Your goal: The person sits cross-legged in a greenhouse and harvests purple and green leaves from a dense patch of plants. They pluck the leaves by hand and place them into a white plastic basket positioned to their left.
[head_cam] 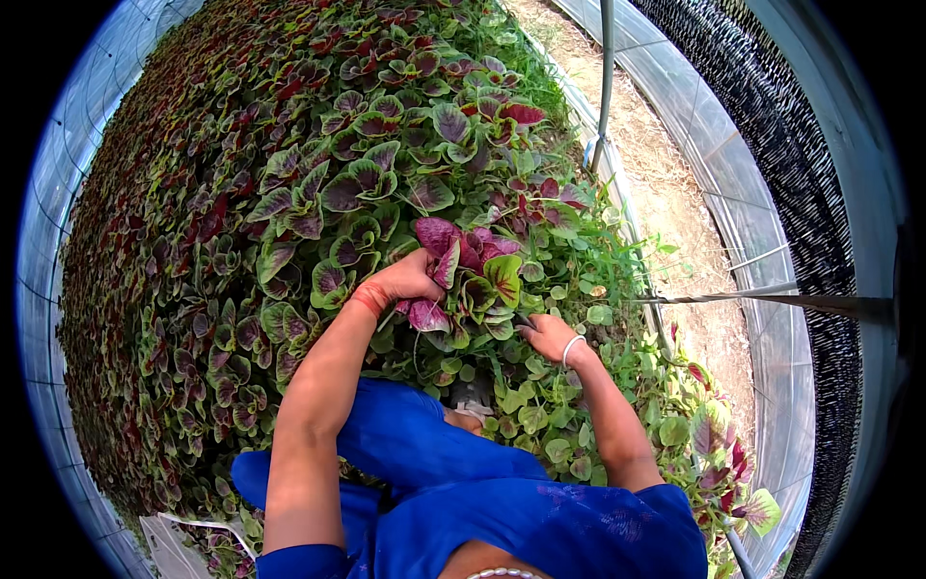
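My left hand (411,278), with a red band at the wrist, is closed around a bunch of red amaranth leaves (463,250) near the middle of the view. Magenta and green-edged leaves stick out above and below its fingers. To the right and a little lower, my right hand (548,336), with a white bracelet at the wrist, grips a dark, narrow handle (526,321). The far part of that tool is hidden under the leaves. Dense red and green amaranth plants (362,181) surround both hands.
A shoe (470,398) shows among low plants below the hands. A metal pole (606,87) rises along the bed's right edge, beside a bare soil strip (669,181) and plastic sheeting (778,347). A taut strap (767,297) crosses at right. A whitish bag (170,546) lies at lower left.
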`<state>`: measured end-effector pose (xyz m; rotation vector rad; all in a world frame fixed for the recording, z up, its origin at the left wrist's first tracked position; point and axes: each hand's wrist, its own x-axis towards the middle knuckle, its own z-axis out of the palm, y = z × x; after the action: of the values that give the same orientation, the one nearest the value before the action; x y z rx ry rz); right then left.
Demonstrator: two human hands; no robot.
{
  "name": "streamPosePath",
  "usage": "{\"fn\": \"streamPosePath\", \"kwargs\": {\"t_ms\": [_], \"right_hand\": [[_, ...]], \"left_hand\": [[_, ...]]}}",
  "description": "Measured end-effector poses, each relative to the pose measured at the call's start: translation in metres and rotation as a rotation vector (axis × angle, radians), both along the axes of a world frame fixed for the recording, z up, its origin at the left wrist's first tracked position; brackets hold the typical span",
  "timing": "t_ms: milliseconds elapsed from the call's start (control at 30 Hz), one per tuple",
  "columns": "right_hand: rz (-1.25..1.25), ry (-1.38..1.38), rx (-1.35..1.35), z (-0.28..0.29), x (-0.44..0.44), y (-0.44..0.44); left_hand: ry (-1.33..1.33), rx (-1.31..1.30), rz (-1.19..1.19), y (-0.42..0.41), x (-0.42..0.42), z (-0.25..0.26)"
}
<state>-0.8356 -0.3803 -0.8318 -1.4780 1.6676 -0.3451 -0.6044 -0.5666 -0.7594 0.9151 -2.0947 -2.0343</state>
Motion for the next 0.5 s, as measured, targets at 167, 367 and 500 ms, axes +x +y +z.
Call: {"fn": "streamPosePath", "kwargs": {"t_ms": [167,367,500], "right_hand": [[-0.44,-0.558,0.024,-0.02,0.003,-0.059],[-0.411,-0.491,-0.439,-0.11,-0.037,-0.194],[0.101,-0.149,-0.427,-0.097,-0.007,-0.211]], "left_hand": [[0.066,0.058,-0.093,0.002,0.014,0.093],[0.036,-0.003,-0.016,-0.035,-0.022,0.103],[0.027,-0.092,0.226,-0.084,0.0,0.031]]}}
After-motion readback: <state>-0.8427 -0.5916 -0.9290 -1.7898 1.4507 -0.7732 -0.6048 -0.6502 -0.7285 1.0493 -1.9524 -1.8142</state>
